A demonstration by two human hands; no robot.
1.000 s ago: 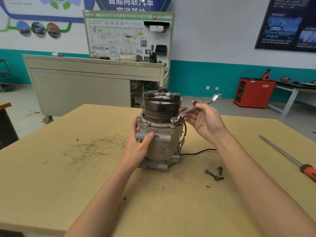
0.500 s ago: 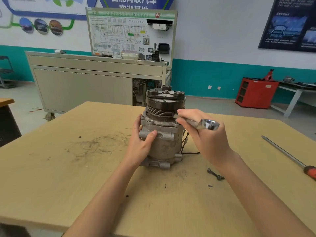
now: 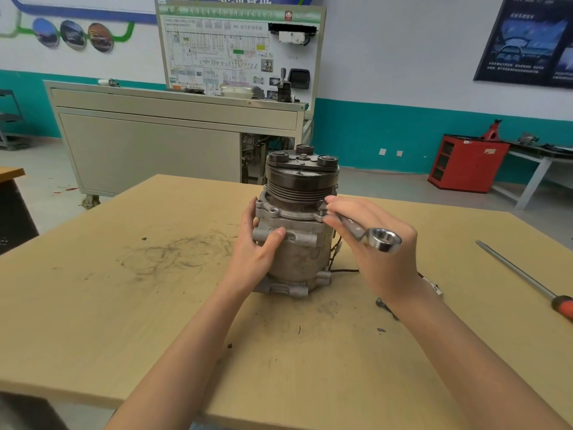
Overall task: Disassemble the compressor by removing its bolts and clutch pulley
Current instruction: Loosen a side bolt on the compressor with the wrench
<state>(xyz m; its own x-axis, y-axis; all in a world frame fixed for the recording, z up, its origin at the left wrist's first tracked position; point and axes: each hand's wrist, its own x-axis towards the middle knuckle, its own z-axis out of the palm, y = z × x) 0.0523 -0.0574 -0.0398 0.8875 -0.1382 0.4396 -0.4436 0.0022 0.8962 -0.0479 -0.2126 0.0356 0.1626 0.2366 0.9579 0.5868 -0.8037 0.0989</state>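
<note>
A grey metal compressor stands upright in the middle of the wooden table, its dark grooved clutch pulley on top. My left hand grips the left side of its body, thumb across the front. My right hand holds a silver wrench at the compressor's upper right flange; the ring end points toward me, and the far end at the flange is hidden by my fingers. A loose bolt lies on the table under my right wrist.
A long screwdriver with a red handle lies on the table at the right. A dark wire trails from the compressor to the right. Behind the table stand a beige cabinet with a display board and a red cabinet.
My right hand has swung the wrench handle round from pointing away at the right to pointing toward me. My left hand has kept its grip on the compressor.
</note>
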